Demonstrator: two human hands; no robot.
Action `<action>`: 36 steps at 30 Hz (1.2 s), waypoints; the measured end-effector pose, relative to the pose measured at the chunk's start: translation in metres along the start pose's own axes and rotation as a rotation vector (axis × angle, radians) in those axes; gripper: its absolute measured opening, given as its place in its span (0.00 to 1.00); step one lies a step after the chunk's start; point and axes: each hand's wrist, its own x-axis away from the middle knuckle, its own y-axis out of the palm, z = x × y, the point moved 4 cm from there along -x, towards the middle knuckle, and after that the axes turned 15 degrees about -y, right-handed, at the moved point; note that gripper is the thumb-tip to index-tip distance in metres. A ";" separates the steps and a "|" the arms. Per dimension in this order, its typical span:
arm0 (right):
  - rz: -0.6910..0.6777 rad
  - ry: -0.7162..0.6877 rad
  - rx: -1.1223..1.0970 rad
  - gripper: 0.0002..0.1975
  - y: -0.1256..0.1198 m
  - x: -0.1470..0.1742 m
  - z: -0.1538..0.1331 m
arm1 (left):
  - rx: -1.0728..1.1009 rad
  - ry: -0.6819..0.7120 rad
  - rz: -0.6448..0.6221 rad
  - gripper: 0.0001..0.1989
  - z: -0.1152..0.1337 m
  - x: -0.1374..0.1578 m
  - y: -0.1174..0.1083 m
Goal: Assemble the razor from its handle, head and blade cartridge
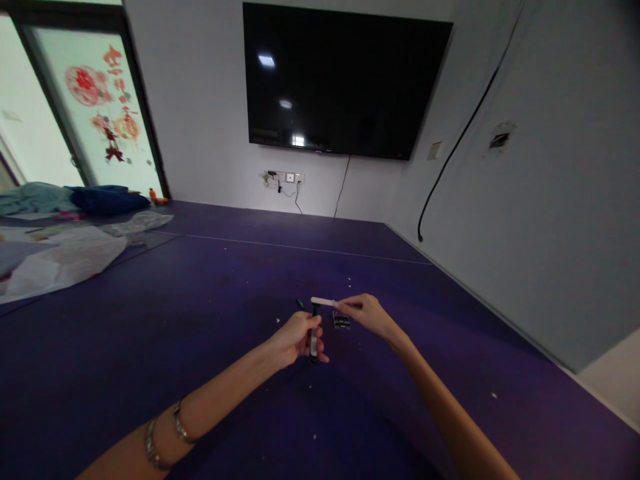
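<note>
My left hand (299,335) is wrapped round a slim, upright handle (313,343), black with a silver-grey face, perhaps a razor. In a pinch, my right hand (367,312) holds a thin white stick (324,302) by its right end. The stick lies roughly level, its left end at the top of the handle; whether the two touch I cannot tell. Just below the right fingers, a small black and silver piece (341,321) rests on the purple floor (225,387). Beyond the left hand lies a small dark object (299,303), too small to name.
White scraps (494,395) are scattered over the floor. Clear plastic sheeting (65,260) and blue cloth (107,199) lie at the left. A black cable (457,143) hangs on the right wall. The television (345,80) is on the far wall above sockets (290,178).
</note>
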 end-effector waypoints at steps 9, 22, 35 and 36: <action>0.018 -0.022 -0.046 0.16 0.000 0.001 0.000 | -0.040 0.080 -0.008 0.07 -0.004 -0.003 0.001; 0.045 -0.006 -0.076 0.16 -0.004 0.004 0.003 | -0.087 0.095 -0.032 0.05 -0.005 0.003 0.008; 0.001 -0.003 -0.113 0.16 -0.006 0.006 0.013 | -0.060 0.104 -0.041 0.05 -0.004 0.004 0.008; -0.017 -0.007 -0.120 0.17 -0.005 0.006 0.013 | -0.056 0.103 -0.045 0.05 -0.004 0.004 0.008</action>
